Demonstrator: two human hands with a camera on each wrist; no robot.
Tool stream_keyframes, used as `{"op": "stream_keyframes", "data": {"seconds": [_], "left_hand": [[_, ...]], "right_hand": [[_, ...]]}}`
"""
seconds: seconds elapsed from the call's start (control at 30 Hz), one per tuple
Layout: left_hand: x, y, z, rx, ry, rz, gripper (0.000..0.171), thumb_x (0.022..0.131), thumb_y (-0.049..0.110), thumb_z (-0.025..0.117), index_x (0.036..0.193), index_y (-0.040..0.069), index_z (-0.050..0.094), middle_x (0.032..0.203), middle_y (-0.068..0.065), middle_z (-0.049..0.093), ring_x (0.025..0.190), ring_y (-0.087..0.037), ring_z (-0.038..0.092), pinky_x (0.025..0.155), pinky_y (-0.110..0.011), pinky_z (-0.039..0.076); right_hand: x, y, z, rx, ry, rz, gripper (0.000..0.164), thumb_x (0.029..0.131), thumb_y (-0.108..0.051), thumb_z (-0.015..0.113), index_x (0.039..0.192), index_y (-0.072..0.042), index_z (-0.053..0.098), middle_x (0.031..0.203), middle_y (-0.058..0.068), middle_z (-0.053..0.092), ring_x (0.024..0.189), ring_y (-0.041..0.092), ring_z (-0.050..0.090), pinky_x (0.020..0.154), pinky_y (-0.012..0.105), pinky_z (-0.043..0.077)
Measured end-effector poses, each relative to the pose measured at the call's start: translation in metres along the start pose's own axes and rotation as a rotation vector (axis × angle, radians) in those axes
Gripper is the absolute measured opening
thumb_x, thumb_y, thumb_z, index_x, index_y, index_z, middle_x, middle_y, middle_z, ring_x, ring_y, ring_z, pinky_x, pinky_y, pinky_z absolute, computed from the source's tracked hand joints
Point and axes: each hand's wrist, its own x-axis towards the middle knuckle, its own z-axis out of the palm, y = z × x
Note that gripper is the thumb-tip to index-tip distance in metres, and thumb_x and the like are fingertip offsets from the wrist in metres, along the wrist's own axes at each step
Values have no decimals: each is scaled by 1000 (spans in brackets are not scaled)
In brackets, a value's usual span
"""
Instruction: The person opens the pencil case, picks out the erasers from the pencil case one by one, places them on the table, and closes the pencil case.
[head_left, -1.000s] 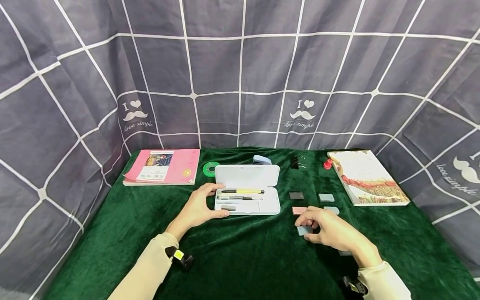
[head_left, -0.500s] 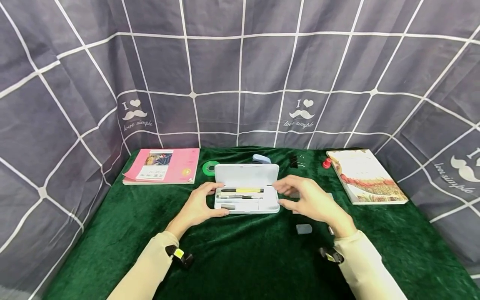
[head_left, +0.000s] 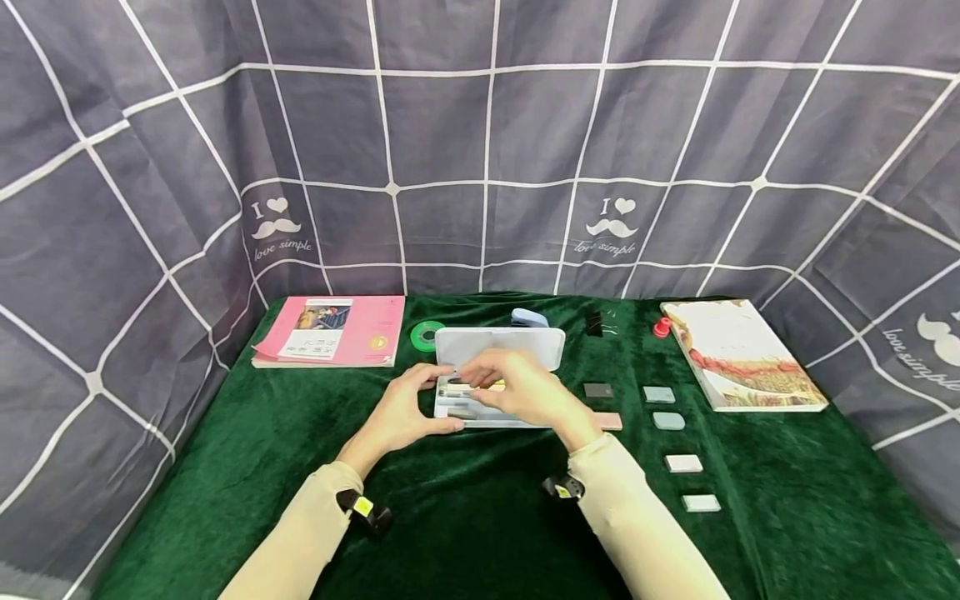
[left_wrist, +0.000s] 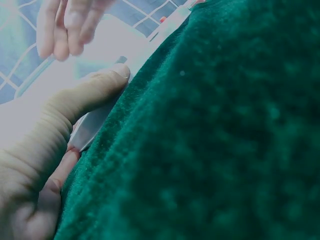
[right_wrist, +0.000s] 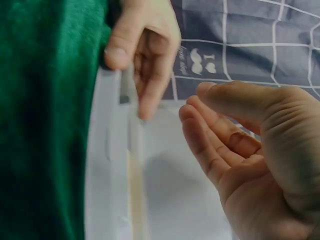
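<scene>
An open white pencil case (head_left: 551, 340) lies with its lid raised toward the back. My left hand (head_left: 397, 410) grips its left end, thumb at the front edge and fingers at the back edge. My right hand (head_left: 521, 390) hovers over the tray part, fingers bent and thumb close to the fingertips. In the right wrist view nothing shows between that thumb and those fingers (right_wrist: 197, 132). Part of a yellow pen (head_left: 498, 386) and a small grey piece (head_left: 461, 414) show inside the case; the rest is covered by my right hand.
Right of the case lie a dark block (head_left: 597, 390), a pink one (head_left: 609, 421), blue ones (head_left: 658, 395) and white ones (head_left: 683, 463). Behind are green tape (head_left: 425, 335), a blue stapler-like item (head_left: 529, 317) and black clips (head_left: 594, 323). Books (head_left: 738, 350) flank both sides.
My right hand has moved left from beside the blue block, past the case's right end, to over the tray. That block is now behind my sleeve. My left hand has stayed on the case.
</scene>
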Motion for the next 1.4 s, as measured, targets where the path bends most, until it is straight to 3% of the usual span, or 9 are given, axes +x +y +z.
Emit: {"op": "stream_keyframes", "data": {"seconds": [0.17,0.33,0.73,0.9,1.13,1.4], "left_hand": [[-1,1,1,-19,-5,-1,85,83,38,102,155,16,63,155,-7,61,138,-35,66,115,-51,55],[0,0,0,-30,-5,-6,85,82,36,103,155,17,63,155,-7,61,138,-34,66,116,-49,55],[1,1,-1,-29,6,15,85,81,36,103,154,16,64,153,-7,63,136,-35,66,116,-50,55],[1,-1,0,-18,7,13,86,81,37,104,154,17,64,153,-6,63,135,-33,67,115,-49,55],[0,0,1,-2,15,-4,86,80,39,104,153,18,65,153,-6,63,134,-34,67,115,-52,55],[-1,2,0,10,7,-28,88,80,42,104,155,18,64,155,-8,62,135,-36,66,115,-56,54]], "right_hand": [[5,1,17,-64,-85,22,24,99,5,80,123,0,80,111,9,80,99,16,78,91,29,64],[4,3,23,-105,-163,36,25,99,6,79,121,-5,82,114,6,80,102,16,77,91,31,64],[5,3,24,-146,-126,65,29,94,9,78,117,-8,85,110,3,78,94,13,73,86,28,62],[-2,1,8,-140,-37,41,30,92,8,76,116,-8,85,105,2,76,94,13,70,88,31,62],[-24,-4,-36,-189,136,-45,31,89,8,78,114,-10,84,104,-1,77,93,15,70,86,38,62],[-70,-16,-82,-261,250,-10,38,89,10,78,115,-17,84,105,-8,73,93,10,64,80,28,54]]}}
